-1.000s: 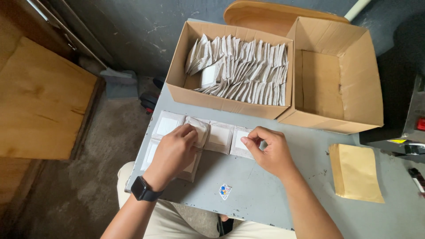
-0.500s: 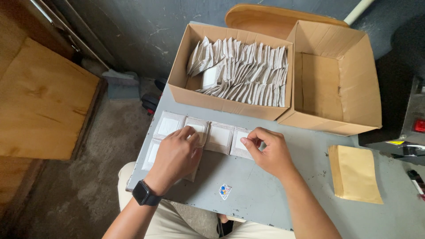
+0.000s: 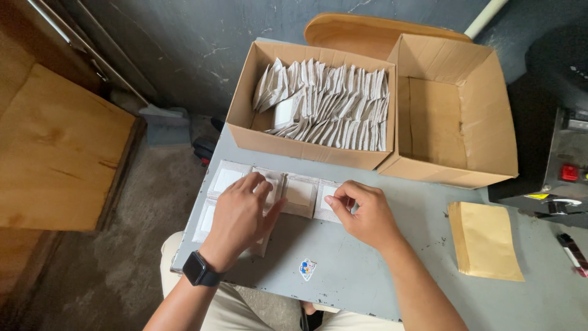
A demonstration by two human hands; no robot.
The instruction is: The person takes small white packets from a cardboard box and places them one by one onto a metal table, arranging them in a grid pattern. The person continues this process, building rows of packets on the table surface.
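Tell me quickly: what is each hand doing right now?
Left hand: open, lying flat on the white packets.
Right hand: fingers pinched on the rightmost packet.

A single view is given, taken from a camera worn on the head and aimed steeply downward and slightly forward. The grey table (image 3: 380, 270) is seen from above at close range, its near edge and the wearer's lap caught at the bottom of the frame. Both forearms are seen entering from below, with the left hand (image 3: 242, 217) and right hand (image 3: 364, 214) near the centre. The two cardboard boxes (image 3: 456, 116) are framed at the far side, against a dark wall. No second view is provided, so nothing is shared.
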